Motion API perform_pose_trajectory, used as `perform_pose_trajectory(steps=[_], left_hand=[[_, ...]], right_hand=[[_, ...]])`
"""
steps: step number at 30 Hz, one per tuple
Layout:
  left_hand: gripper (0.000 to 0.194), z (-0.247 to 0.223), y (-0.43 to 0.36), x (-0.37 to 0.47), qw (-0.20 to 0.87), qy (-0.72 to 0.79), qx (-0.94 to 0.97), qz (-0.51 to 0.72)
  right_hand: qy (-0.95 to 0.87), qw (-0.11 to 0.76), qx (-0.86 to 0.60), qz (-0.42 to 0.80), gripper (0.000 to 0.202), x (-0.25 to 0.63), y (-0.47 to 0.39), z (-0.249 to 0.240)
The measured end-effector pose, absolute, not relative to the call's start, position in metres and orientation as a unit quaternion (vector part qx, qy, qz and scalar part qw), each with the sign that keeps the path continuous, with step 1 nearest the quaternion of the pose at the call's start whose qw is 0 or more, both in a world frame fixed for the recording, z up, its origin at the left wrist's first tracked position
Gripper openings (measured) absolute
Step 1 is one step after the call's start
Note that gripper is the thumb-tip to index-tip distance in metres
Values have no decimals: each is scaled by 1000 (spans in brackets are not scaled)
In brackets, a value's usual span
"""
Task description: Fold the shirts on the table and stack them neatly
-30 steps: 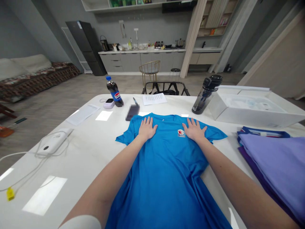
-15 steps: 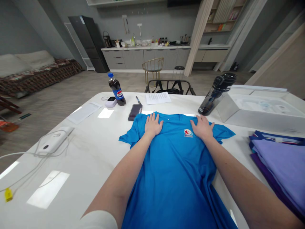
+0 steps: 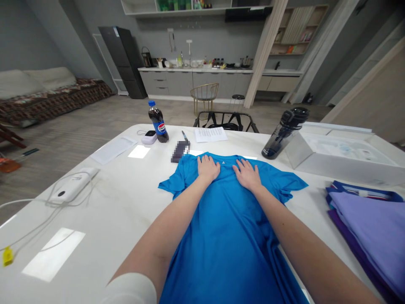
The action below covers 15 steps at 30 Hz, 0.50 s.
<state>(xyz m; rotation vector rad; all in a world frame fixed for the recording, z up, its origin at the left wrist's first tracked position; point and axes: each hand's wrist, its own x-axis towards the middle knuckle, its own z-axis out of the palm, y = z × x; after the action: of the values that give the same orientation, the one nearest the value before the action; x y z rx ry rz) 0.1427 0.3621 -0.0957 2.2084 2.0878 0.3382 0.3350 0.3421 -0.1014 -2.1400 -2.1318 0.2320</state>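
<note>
A blue T-shirt (image 3: pixel 224 223) lies spread on the white table (image 3: pixel 120 219), its collar toward the far side and its lower part running toward me, with folds along the right side. My left hand (image 3: pixel 209 168) rests flat on the shirt just left of the collar, fingers stretched out. Right of the collar, my right hand (image 3: pixel 248 174) presses flat on the fabric with its fingers apart, and the chest badge is hidden under it. Neither hand grips the cloth.
Folded clothes (image 3: pixel 370 219) are stacked at the right, before a white box (image 3: pixel 344 162). A dark drink bottle (image 3: pixel 281 137), a cola bottle (image 3: pixel 159 123), a blurred dark object (image 3: pixel 180 151) and paper (image 3: pixel 210 134) stand or lie beyond the shirt. A white device (image 3: pixel 74 185) with cables sits left.
My right hand has slid left across the shirt from the shoulder toward the collar, covering the badge. My left hand has shifted slightly right. The view has tilted up a little.
</note>
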Motion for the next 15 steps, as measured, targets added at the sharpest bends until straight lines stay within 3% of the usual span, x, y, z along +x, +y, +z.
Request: perform_pose_trajectory(steps=[8, 15], left_hand=[[76, -113, 392, 145, 75, 669, 731, 110], [69, -109, 339, 132, 47, 619, 773, 133]], right_hand=[[-693, 46, -717, 68, 76, 344, 377, -113], [-697, 73, -713, 8, 67, 334, 347, -104]])
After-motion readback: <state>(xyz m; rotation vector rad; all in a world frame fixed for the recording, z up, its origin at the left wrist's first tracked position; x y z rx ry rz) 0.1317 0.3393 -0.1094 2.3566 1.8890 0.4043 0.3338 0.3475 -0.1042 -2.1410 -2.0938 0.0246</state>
